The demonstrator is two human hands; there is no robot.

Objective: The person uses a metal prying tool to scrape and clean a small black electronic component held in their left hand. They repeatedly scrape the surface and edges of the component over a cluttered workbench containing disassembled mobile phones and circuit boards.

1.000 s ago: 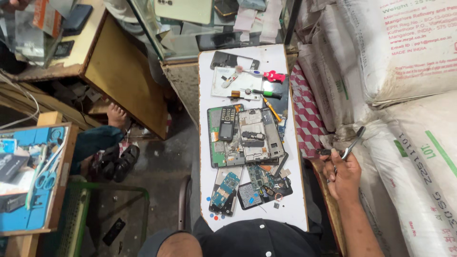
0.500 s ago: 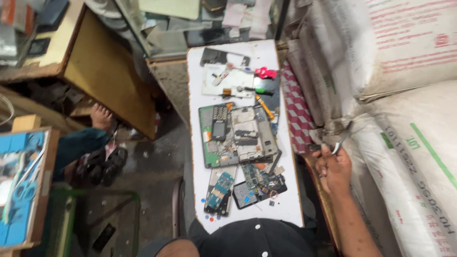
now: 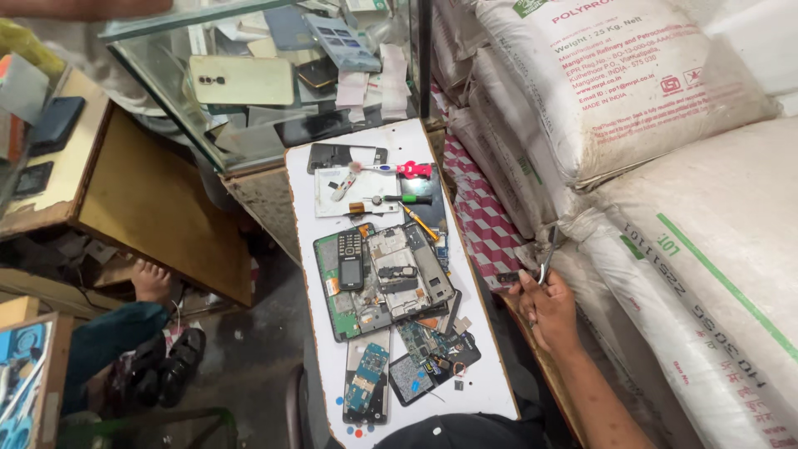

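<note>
1. At the right edge of the narrow white surface [image 3: 391, 166], the person's right hand [image 3: 549, 308] is raised beside the stacked white woven sacks [image 3: 665, 216], its fingers closed around a thin metal pair of tweezers [image 3: 549, 254] that points up toward the sacks.
2. The tweezers are off the surface, held over the gap between it and the sacks, just beside a red-and-white chequered cloth [image 3: 482, 216].
3. The left hand is not in view, so I cannot tell what it holds or how it stands.
4. On the middle of the surface lies a green cutting mat [image 3: 332, 308] carrying a small black keypad phone [image 3: 350, 259] and an opened silver phone frame [image 3: 407, 270] right of it.
5. Nearer the person lie a blue circuit board in a phone shell [image 3: 368, 382] and several dark loose boards [image 3: 432, 349].
6. At the far end sit a black phone back frame [image 3: 345, 155], a red-handled tool [image 3: 411, 170], a green-handled screwdriver [image 3: 411, 199] and a yellow pencil-like tool [image 3: 421, 223].
7. Beyond the surface stands a glass display case [image 3: 274, 83] with phones inside.
8. At the lower left, another person's bare foot [image 3: 151, 278] rests near a pair of black sandals [image 3: 166, 366] on the floor.
</note>
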